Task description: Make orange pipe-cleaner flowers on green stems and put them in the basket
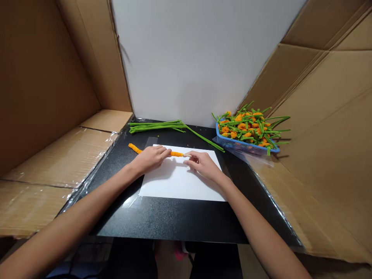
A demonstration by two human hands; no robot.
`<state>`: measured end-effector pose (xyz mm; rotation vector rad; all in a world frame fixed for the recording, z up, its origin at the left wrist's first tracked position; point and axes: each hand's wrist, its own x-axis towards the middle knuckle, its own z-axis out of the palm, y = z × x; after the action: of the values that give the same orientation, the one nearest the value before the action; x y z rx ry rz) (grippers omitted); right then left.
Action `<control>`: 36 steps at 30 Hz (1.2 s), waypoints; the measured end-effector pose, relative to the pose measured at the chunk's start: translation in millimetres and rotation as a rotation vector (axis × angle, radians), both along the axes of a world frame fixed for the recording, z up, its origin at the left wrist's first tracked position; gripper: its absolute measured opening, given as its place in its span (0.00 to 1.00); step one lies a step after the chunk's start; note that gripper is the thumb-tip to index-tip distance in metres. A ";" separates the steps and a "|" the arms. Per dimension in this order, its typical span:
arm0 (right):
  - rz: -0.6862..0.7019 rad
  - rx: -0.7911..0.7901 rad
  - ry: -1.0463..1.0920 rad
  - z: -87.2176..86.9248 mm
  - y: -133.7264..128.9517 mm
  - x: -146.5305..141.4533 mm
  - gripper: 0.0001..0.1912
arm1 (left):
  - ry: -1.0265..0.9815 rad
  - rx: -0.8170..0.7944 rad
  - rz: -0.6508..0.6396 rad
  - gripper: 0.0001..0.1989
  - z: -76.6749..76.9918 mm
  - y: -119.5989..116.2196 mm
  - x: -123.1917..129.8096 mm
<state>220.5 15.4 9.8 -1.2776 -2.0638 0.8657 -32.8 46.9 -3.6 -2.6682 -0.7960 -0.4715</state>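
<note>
A long orange pipe-cleaner coil (176,154) runs sideways above a white sheet of paper (177,186). My left hand (152,158) is closed round its middle, so the part under the fingers is hidden. The coil's left end sticks out past that hand, over the black table. From its right end comes a thin pale stick (186,155), apparently wooden. My right hand (202,163) pinches this stick between thumb and fingertips.
Green pipe cleaners (157,126) lie in a bundle at the back of the black table (162,219), one slanting right. A blue basket (247,145) at the back right is heaped with orange and green pipe-cleaner pieces. Cardboard walls (328,155) stand on both sides.
</note>
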 end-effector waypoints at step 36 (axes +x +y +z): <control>-0.153 0.771 -0.385 0.0 -21.8 -24.3 0.23 | -0.100 -0.240 0.120 0.11 2.6 -19.6 23.2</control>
<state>196.2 -6.4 9.8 -1.1732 -2.2018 -0.2750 -9.6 27.3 -1.0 -2.8097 -1.0994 -0.5108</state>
